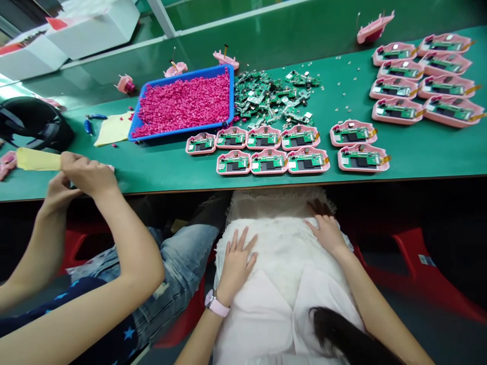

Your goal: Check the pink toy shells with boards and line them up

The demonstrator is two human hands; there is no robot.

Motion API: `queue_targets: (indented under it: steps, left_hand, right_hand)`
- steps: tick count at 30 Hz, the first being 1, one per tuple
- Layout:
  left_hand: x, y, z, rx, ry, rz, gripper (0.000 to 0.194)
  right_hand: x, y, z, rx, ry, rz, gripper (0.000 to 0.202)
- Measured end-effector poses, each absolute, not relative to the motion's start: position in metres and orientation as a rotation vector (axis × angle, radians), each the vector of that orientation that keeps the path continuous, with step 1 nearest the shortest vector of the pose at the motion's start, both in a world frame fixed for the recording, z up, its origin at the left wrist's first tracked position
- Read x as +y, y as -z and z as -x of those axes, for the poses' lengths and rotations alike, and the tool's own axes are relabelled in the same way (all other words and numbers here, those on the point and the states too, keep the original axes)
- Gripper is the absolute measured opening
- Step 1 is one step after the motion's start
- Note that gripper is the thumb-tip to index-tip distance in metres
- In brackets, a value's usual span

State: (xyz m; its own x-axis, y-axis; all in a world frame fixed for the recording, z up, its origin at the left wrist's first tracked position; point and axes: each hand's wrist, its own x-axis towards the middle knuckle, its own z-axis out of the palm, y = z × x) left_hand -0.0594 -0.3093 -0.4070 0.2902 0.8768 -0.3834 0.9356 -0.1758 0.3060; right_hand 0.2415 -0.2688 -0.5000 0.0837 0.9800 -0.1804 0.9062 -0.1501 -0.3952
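My left hand [236,263] lies flat on the white lace skirt [274,238] over my lap, fingers spread, with a pink-strapped watch [216,303] on the wrist. On the skirt's other side rests my right hand [327,234], its fingers stretched out and holding nothing. Beyond the table edge, in front of my hands, stand two short rows of pink shells with green circuit boards in them, such as this pink shell [269,161]. Another pair, including a pink shell [363,158], sits further right.
A blue tray [231,96] of small magenta parts stands beside a heap of loose circuit boards [266,96]. More filled pink shells [397,110] line the right. At left, a co-worker's hands [85,175] hold a yellow-handled tool [38,159] near a black round container [57,124].
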Motion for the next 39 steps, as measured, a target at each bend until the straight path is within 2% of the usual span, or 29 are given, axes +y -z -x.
queue_targets:
  steps: [6, 8, 10, 13, 16, 20, 26, 32, 37, 39]
  left_hand:
    - [-0.326, 0.412, 0.067, 1.665, 0.108, -2.061, 0.053]
    - [-0.33, 0.415, 0.068, 1.65, 0.085, -2.056, 0.053]
    - [-0.333, 0.417, 0.067, 1.638, 0.066, -2.043, 0.053]
    - [-0.335, 0.42, 0.069, 1.636, 0.034, -2.01, 0.055]
    - [-0.338, 0.424, 0.072, 1.638, -0.026, -1.964, 0.056]
    - [-0.343, 0.432, 0.077, 1.686, -0.207, -1.864, 0.058]
    - [-0.349, 0.44, 0.077, 1.777, -0.419, -1.722, 0.08]
    - [-0.345, 0.443, 0.078, 1.746, -0.382, -1.746, 0.07]
    - [-0.341, 0.443, 0.077, 1.742, -0.358, -1.767, 0.067]
    - [-0.34, 0.442, 0.078, 1.726, -0.344, -1.773, 0.067]
  right_hand:
    - [-0.274, 0.482, -0.258, -1.868, -0.658, 2.154, 0.032]
    - [-0.268, 0.463, -0.238, -1.867, -0.578, 2.09, 0.032]
    - [-0.257, 0.444, -0.201, -1.924, -0.571, 1.847, 0.037]
    - [-0.236, 0.433, -0.137, -2.074, -0.977, 1.423, 0.033]
    - [-0.22, 0.445, -0.098, -2.085, -1.161, 1.427, 0.024]
    - [-0.216, 0.467, -0.1, -2.034, -1.187, 1.469, 0.013]
    - [-0.216, 0.472, -0.135, -1.914, -1.054, 1.639, 0.017]
    - [-0.213, 0.458, -0.19, -1.699, -0.745, 1.938, 0.036]
    - [-0.219, 0.466, -0.175, -1.894, -0.932, 1.802, 0.023]
    - [-0.22, 0.475, -0.157, -1.929, -0.959, 1.811, 0.026]
